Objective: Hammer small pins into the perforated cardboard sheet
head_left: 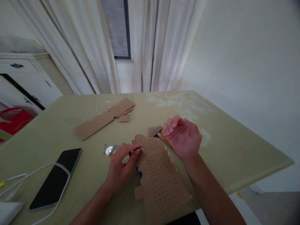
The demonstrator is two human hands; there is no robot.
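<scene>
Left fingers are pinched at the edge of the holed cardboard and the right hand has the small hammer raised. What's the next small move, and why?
Probably bring the hammer down lightly at the spot the left hand pinches. The left fingertips sit at the top-left edge of the perforated cardboard, seemingly steadying something too small to make out, and the right hand holds the hammer head just beside it. Spare nails lie close by.

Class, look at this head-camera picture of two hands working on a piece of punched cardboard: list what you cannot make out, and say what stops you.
- Hammer: the handle is hidden inside the right hand.
- What the left hand pinches at the punched cardboard: too small, covered by fingertips.
- Blue thing: mostly under the cardboard.
- Nails: too small to count.
- Cable: runs off the left edge.
</scene>
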